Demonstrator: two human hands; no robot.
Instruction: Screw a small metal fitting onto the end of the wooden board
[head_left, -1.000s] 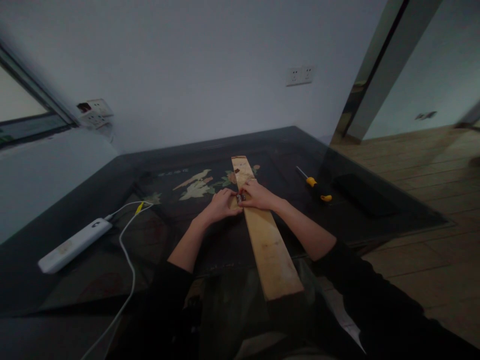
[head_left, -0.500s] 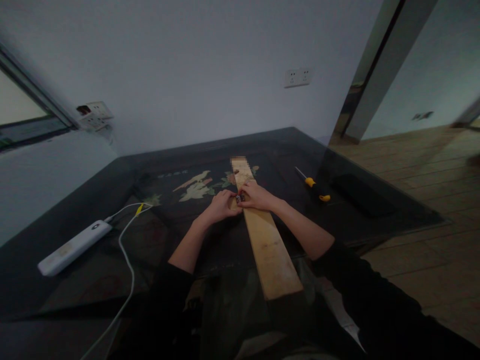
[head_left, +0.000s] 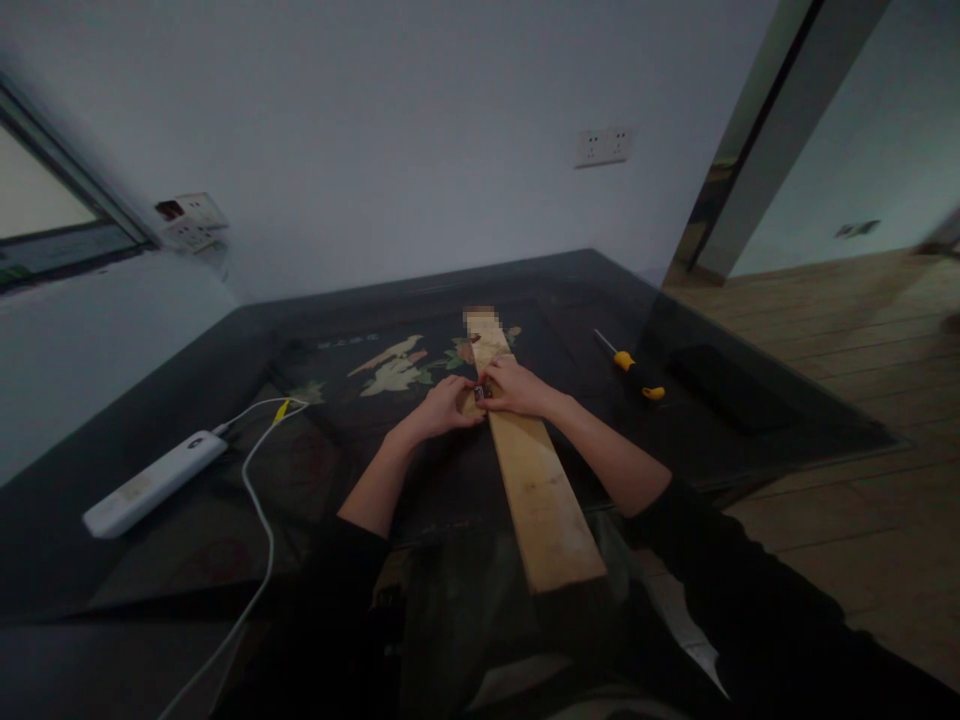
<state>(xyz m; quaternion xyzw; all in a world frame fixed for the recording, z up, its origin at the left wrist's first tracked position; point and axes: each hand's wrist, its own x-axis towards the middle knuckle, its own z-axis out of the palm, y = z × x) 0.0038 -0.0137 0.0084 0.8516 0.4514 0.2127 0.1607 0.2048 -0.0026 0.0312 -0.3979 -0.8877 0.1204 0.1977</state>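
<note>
While a long wooden plank (head_left: 536,470) lies along the dark table's (head_left: 787,425) middle, overhanging its near edge, a small metal fitting (head_left: 480,392) is pinched by left hand (head_left: 442,408) and right hand (head_left: 517,388). Tiny, rigid, probably slippery; best gripped at its edges.

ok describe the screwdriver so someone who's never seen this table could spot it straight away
Start at the dark glass-topped table and find the long pale wooden plank running down its middle. To the plank's right, apart from both hands, lies the screwdriver. Its thin metal shaft and yellow-and-black handle set it apart from the flat black rectangular object further right.
</note>
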